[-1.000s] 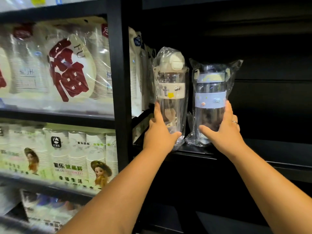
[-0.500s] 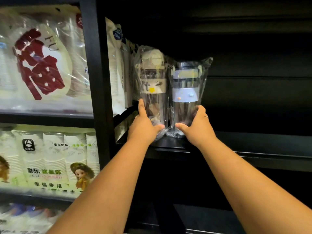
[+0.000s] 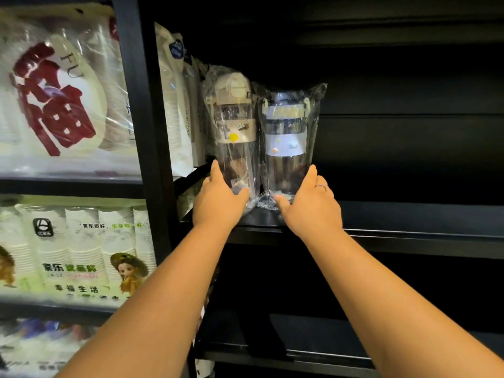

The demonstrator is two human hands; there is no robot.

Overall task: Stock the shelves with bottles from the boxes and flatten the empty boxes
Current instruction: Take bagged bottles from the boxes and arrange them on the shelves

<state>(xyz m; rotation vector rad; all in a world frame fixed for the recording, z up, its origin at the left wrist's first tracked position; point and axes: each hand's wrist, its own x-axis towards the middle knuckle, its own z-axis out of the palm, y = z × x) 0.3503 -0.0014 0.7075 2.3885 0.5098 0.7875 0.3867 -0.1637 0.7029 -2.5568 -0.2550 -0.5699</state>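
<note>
Two clear bottles in plastic bags stand upright and side by side on a black shelf (image 3: pixel 409 218). The left one is a cream-lidded bottle (image 3: pixel 234 118) with a cream band. To its right, touching it, stands a blue-banded bottle (image 3: pixel 286 140). My left hand (image 3: pixel 218 203) grips the base of the cream-lidded bottle, thumb across its front and a finger up its left side. My right hand (image 3: pixel 309 205) grips the base of the blue-banded bottle the same way from the right. The bottles' bottoms are partly hidden by my hands.
White bagged packs (image 3: pixel 174 105) lean just left of the cream-lidded bottle. A black upright post (image 3: pixel 141 132) separates this bay from shelves of paper plates (image 3: pixel 60 99) and paper cups (image 3: pixel 81 249). The black shelf runs dark to the right, and a lower shelf (image 3: pixel 327 336) lies below.
Both bottles have come together until they touch and stand deeper on the shelf. My hands stayed on their bases.
</note>
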